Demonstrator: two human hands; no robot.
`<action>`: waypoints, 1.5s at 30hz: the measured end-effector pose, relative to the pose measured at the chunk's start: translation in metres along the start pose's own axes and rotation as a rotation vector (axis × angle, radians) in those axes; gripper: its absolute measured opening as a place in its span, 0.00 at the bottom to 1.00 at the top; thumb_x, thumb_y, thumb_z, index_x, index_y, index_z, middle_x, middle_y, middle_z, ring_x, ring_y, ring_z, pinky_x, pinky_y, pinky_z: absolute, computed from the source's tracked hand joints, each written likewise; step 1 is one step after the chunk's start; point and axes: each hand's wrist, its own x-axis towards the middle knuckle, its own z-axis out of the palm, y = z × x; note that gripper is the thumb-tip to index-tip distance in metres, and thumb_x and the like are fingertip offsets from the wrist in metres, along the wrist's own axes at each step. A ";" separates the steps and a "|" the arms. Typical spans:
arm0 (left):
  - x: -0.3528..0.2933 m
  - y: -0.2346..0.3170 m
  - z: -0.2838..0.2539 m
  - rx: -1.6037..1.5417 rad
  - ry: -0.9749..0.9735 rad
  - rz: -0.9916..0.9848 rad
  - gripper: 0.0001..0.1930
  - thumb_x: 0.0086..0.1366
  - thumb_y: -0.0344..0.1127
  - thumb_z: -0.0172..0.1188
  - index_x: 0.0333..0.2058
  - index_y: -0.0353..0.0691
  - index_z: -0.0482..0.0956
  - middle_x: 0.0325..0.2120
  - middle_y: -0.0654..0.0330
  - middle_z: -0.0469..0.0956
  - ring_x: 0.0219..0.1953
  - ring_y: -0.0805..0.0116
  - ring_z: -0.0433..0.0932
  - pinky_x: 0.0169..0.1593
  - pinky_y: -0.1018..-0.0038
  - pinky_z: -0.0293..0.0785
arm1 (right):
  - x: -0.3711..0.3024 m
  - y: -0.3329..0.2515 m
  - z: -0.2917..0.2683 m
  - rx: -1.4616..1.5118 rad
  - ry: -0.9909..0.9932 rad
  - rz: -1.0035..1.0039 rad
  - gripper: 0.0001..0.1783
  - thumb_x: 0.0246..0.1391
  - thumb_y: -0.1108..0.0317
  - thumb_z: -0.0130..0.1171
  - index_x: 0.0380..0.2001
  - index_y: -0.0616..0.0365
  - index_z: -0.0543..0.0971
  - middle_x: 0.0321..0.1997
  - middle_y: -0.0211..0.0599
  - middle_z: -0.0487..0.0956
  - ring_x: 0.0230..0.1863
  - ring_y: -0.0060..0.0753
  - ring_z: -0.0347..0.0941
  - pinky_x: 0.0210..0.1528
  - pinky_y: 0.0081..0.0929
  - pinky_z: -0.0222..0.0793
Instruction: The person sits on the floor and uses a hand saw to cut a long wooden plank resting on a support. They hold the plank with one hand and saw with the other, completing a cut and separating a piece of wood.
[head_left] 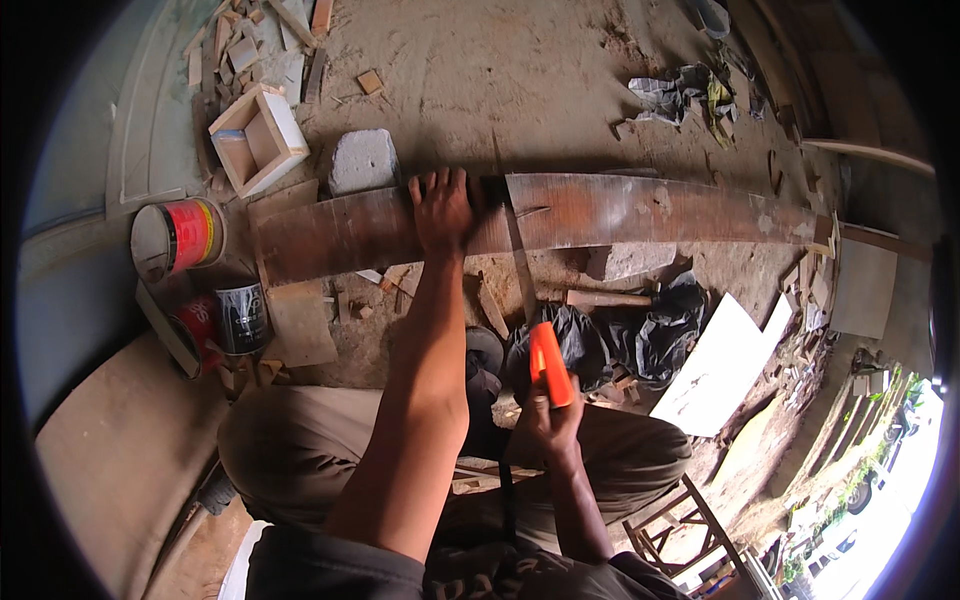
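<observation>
A long brown wooden board (600,210) with a worn surface lies crosswise before me. My left hand (442,208) bears down on it just left of the saw, its fingers bent over the far edge. My right hand (555,420) is closed around the orange handle (548,365) of a handsaw. The saw's thin blade (522,265) points away from me and crosses the board, its tip showing beyond the far edge. How deep the blade sits in the wood I cannot tell. A pale block (364,162) stands against the board's far side.
Paint cans (180,238) stand at the left, near an open wooden box (258,140) and a heap of offcuts. Black plastic (655,330) and a white sheet (722,365) lie right of my knees. Crumpled paper (690,95) lies at the far right. A wooden stool (690,530) is at lower right.
</observation>
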 end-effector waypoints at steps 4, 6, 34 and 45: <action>0.001 0.015 -0.011 -0.033 -0.037 0.004 0.11 0.63 0.42 0.51 0.31 0.41 0.76 0.30 0.55 0.77 0.40 0.57 0.76 0.55 0.56 0.62 | 0.022 -0.010 -0.007 -0.020 0.130 0.040 0.14 0.56 0.63 0.62 0.34 0.64 0.72 0.22 0.42 0.77 0.24 0.25 0.76 0.27 0.25 0.70; 0.004 0.011 -0.009 -0.044 -0.037 -0.012 0.12 0.63 0.43 0.51 0.29 0.41 0.76 0.30 0.55 0.78 0.40 0.56 0.76 0.56 0.55 0.62 | 0.042 -0.037 0.004 -0.055 0.146 -0.001 0.12 0.54 0.67 0.63 0.32 0.63 0.72 0.22 0.44 0.78 0.24 0.24 0.76 0.27 0.25 0.70; -0.002 0.010 -0.006 -0.018 -0.071 0.019 0.10 0.61 0.42 0.55 0.34 0.42 0.76 0.34 0.57 0.79 0.44 0.58 0.76 0.56 0.56 0.60 | 0.074 -0.018 0.009 0.328 -0.554 0.178 0.13 0.54 0.70 0.64 0.20 0.62 0.74 0.17 0.26 0.71 0.21 0.14 0.63 0.25 0.20 0.62; -0.002 0.005 0.005 0.036 -0.074 -0.014 0.18 0.67 0.48 0.46 0.36 0.42 0.78 0.37 0.56 0.80 0.45 0.57 0.76 0.58 0.55 0.59 | -0.078 -0.006 -0.020 0.105 -0.296 0.026 0.06 0.38 0.70 0.62 0.20 0.60 0.77 0.15 0.38 0.73 0.15 0.37 0.73 0.22 0.27 0.68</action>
